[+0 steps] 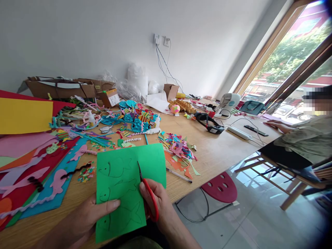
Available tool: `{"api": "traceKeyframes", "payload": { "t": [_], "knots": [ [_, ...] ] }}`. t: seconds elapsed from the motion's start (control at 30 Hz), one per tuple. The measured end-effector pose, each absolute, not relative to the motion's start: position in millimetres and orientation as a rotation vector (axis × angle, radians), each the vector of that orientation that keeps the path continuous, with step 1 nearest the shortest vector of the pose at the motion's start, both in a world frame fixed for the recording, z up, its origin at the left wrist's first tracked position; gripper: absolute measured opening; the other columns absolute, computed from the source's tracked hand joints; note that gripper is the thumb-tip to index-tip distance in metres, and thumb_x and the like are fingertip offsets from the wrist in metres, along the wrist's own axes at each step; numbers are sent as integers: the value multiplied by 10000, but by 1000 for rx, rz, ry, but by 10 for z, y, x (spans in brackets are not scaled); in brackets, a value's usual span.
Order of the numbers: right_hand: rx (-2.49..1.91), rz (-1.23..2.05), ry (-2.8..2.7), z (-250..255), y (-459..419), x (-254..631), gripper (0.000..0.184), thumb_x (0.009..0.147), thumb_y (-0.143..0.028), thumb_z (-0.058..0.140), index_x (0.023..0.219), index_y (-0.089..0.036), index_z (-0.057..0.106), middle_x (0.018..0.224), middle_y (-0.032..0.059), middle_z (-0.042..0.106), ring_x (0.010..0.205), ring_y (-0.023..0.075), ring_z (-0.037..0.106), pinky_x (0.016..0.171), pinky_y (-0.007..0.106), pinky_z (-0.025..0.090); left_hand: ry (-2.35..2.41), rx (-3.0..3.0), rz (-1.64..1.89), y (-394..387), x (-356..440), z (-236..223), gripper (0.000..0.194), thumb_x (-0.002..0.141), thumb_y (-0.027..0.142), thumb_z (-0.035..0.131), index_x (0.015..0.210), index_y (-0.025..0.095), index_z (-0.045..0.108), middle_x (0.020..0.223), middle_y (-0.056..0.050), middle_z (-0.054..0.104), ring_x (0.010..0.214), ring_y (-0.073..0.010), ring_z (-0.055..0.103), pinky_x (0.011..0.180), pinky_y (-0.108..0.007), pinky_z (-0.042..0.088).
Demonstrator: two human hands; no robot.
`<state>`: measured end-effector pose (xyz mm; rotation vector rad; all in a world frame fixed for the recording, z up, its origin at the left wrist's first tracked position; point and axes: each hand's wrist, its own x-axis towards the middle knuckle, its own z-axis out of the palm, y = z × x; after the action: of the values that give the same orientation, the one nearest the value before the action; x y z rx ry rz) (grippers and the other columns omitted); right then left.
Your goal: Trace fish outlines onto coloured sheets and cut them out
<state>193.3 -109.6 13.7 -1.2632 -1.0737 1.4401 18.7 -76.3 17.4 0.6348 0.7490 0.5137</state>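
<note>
A green sheet of paper (pixel 121 193) is held up over the table's near edge, with three fish outlines drawn on it one above another. My left hand (pixel 93 211) grips its left side, thumb on the front and fingers hidden behind. My right hand (pixel 155 197) holds red-handled scissors (pixel 153 204), their dark blade lying across the sheet to the right of the fish drawings. The lower right part of the sheet ends at the scissors, where a cut runs up. Just beyond the sheet lies a pile of paper scraps (pixel 178 147).
Coloured sheets and pink paper fish (pixel 59 181) spread over the left. Blue craft pieces (pixel 140 124), glue bottles and cardboard boxes (pixel 62 88) stand farther back. A black headset (pixel 209 122) and power strip (pixel 238 133) lie rightward. A red stool (pixel 220 186) stands below; another person (pixel 298 138) sits at the right.
</note>
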Motion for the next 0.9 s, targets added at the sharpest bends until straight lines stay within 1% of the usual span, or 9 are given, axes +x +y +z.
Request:
{"api": "traceKeyframes", "payload": {
  "t": [0.07,0.13,0.27,0.37,0.47,0.57,0.67,0.8,0.9],
  "knots": [
    [-1283,1389,-1106,157,-1105,1948,558,684,-744,480,638,-190,430,502,-58,376,448,73,367,416,194,286,751,631,501,-781,179,156,423,641,323,772,1039,199,698,1022,-106,696,978,-358,630,957,-499,431],
    [-1308,1331,-1151,173,-1113,1970,544,704,-730,471,641,-190,458,540,-38,404,515,94,402,463,205,317,774,627,490,-804,175,147,430,649,324,768,1053,197,691,1036,-103,691,985,-354,628,950,-484,442],
    [-1340,1267,-1206,149,-1115,2002,514,732,-701,466,688,-196,553,630,13,465,641,151,446,556,242,366,802,592,503,-852,178,160,492,632,306,783,1096,187,668,1034,-101,690,1036,-357,600,936,-470,464],
    [-1347,1263,-1212,124,-1114,2003,521,730,-709,461,691,-198,555,679,27,475,678,161,443,580,246,369,807,560,514,-875,183,173,549,614,296,798,1131,193,645,1013,-101,696,1046,-361,592,919,-483,476],
    [-1337,1301,-1198,136,-1116,1991,547,729,-728,439,654,-190,501,634,3,440,625,133,418,542,228,345,815,551,512,-885,179,160,599,611,301,801,1173,202,616,1013,-102,695,1046,-363,590,915,-490,479],
    [-1305,1329,-1178,157,-1115,1972,555,712,-731,463,648,-180,454,600,-30,381,565,97,371,504,211,313,800,553,514,-886,172,127,612,619,307,795,1190,196,604,1017,-103,694,1023,-364,604,922,-487,475],
    [-1263,1364,-1127,144,-1107,1941,551,690,-723,503,649,-177,445,573,-51,355,505,72,351,453,196,289,772,534,519,-885,167,105,582,627,299,791,1172,189,617,1018,-99,695,1029,-356,603,938,-477,465],
    [-1203,1495,-1020,75,-1093,1895,552,670,-728,519,618,-190,407,464,-74,345,391,56,322,372,184,243,742,523,523,-880,161,98,517,634,278,786,1123,177,649,1022,-102,694,1055,-353,588,964,-482,438],
    [-1187,1528,-1007,35,-1084,1890,547,667,-724,529,649,-186,439,451,-78,345,378,60,321,365,183,244,730,543,522,-877,153,83,472,632,298,787,1070,159,679,1006,-115,697,1025,-362,604,972,-498,423]
  ]
}}
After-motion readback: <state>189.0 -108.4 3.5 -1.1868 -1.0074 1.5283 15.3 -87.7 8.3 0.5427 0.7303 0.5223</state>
